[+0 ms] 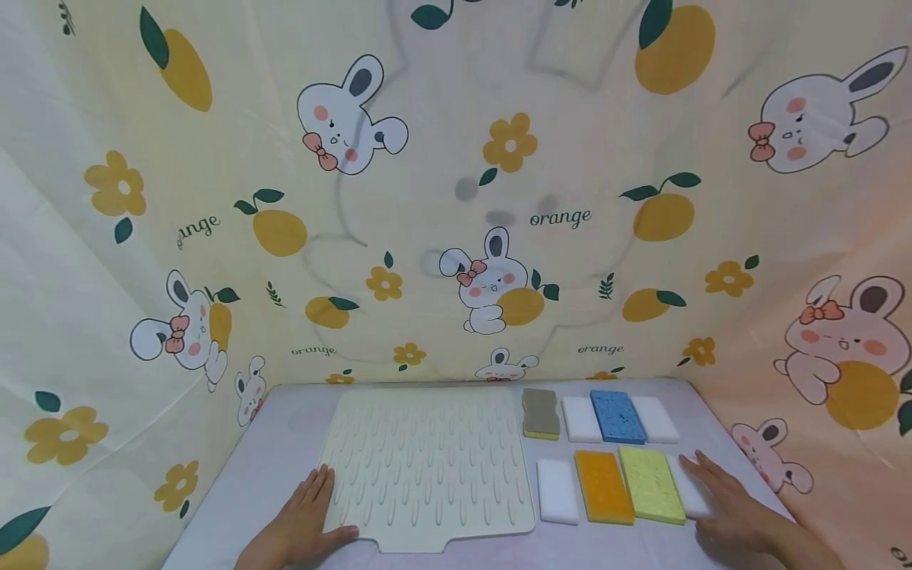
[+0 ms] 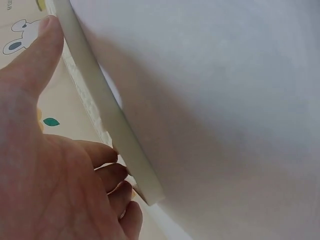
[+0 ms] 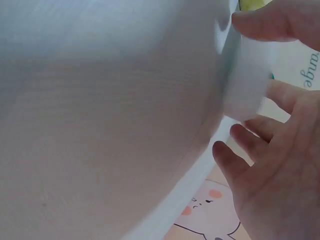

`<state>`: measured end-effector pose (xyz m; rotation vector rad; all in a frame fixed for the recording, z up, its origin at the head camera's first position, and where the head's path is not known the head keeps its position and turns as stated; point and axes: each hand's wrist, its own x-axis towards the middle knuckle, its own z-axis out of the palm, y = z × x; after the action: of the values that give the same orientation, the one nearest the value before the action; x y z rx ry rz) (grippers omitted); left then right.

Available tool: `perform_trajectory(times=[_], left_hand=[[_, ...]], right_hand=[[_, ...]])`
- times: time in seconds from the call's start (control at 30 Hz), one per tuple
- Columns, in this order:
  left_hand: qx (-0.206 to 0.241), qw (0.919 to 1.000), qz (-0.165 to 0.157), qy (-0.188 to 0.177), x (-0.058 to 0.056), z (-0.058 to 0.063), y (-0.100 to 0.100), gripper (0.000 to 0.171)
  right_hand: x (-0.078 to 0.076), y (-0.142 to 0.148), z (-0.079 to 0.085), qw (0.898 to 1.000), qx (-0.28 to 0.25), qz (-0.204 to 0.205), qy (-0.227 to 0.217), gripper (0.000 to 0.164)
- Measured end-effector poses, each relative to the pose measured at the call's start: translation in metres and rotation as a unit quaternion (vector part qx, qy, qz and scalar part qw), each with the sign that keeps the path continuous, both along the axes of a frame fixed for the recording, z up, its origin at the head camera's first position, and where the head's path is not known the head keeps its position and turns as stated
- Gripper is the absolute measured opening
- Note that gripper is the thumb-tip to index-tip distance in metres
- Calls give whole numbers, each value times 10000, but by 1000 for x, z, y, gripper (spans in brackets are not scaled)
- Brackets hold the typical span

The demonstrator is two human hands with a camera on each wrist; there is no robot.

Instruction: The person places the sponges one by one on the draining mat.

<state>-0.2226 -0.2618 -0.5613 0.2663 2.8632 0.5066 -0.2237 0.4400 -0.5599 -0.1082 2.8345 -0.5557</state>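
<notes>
A cream draining mat [image 1: 427, 467] with rows of raised ridges and a spout-like front lip lies flat on the table. My left hand [image 1: 299, 514] rests at its left front corner, fingers along the side and thumb at the front edge; the left wrist view shows the fingertips touching the mat's rim [image 2: 120, 125]. To the mat's right, my right hand [image 1: 734, 507] touches a white sponge [image 1: 689, 487] at the end of the front row, fingers extended along its outer side. In the right wrist view that sponge [image 3: 247, 80] sits between thumb and fingers, lying on the table.
The front row also has a yellow-green sponge [image 1: 651, 484], an orange one [image 1: 604, 487] and a white one [image 1: 558, 491]. Behind lie a grey-and-yellow sponge [image 1: 541, 412], a white one [image 1: 581, 419], a blue one [image 1: 617, 416] and another white one [image 1: 655, 419]. Printed curtains [image 1: 427, 190] surround the table.
</notes>
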Motion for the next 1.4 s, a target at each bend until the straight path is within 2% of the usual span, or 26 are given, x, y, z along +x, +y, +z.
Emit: perform_trajectory(times=[0.17, 0.5, 0.67, 0.93, 1.1, 1.4], left_hand=[[5, 10000, 2, -37, 0, 0, 1, 123], [53, 10000, 20, -51, -1, -2, 1, 124], [38, 10000, 45, -63, 0, 0, 3, 125], [102, 9999, 8, 5, 3, 5, 6, 123], [111, 9999, 28, -50, 3, 3, 4, 124], [-43, 10000, 49, -76, 0, -2, 5, 125]], right_hand=[[-1, 2, -1, 9999, 83, 104, 97, 100], [1, 4, 7, 9998, -189, -21, -109, 96], [5, 6, 10, 9999, -165, -46, -20, 98], [7, 8, 17, 9984, 139, -10, 554, 101], [10, 8, 23, 9947, 318, 85, 973, 103], [13, 1, 34, 9887, 152, 242, 1471, 96]])
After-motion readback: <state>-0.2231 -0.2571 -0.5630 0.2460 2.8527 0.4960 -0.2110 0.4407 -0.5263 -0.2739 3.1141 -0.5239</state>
